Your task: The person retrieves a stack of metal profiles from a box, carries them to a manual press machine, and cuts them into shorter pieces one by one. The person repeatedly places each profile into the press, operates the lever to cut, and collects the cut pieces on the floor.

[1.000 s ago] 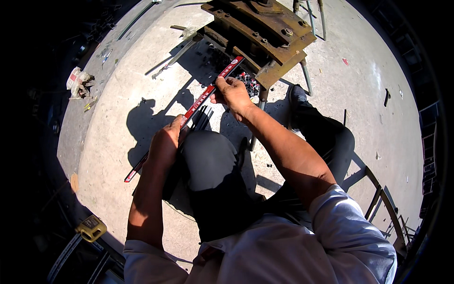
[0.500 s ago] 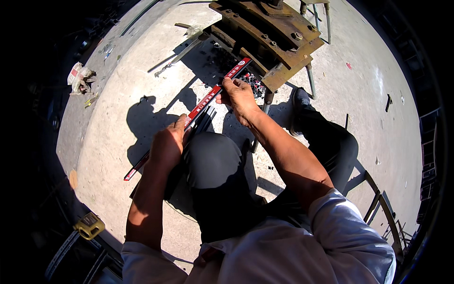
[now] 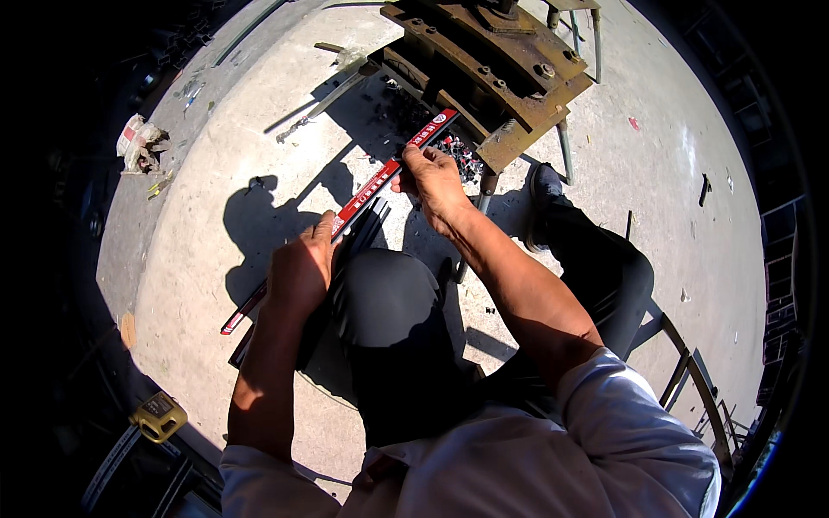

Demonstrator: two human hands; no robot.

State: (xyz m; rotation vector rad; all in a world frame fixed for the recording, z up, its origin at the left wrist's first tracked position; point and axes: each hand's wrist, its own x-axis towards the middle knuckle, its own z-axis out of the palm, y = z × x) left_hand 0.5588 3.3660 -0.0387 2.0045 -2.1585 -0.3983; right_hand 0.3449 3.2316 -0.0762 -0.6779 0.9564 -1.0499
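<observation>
In the head view, a yellow plastic jug (image 3: 159, 417) is seen to the left of and nearer the body than the left hand (image 3: 302, 263); what is held inside it cannot be told. A crumpled white bag (image 3: 141, 145) is seen on the floor, far to the left of and beyond the same hand; its contents are likewise hidden.

The left hand is closed around a long, narrow black strip with a red printed face (image 3: 377, 179); its undermost fingers are hidden. By the right hand (image 3: 438, 183), the strip is pinched farther along, between a bent forefinger and the thumb, with the other fingers curled in.

The strip is slanted through both hands, its red face turned up between them. Its near end is extended to the left of and below the left hand, and its far end is carried past the right hand, close to the edge of a rusty steel bolted fixture (image 3: 540, 108); whether the two are touching cannot be told. Small dark and red offcuts (image 3: 467, 162) are scattered beneath the fixture, just beyond the right hand. Several dark profiles (image 3: 373, 221) are bundled below the strip, between the hands, beside a black-trousered knee (image 3: 389, 285).
</observation>
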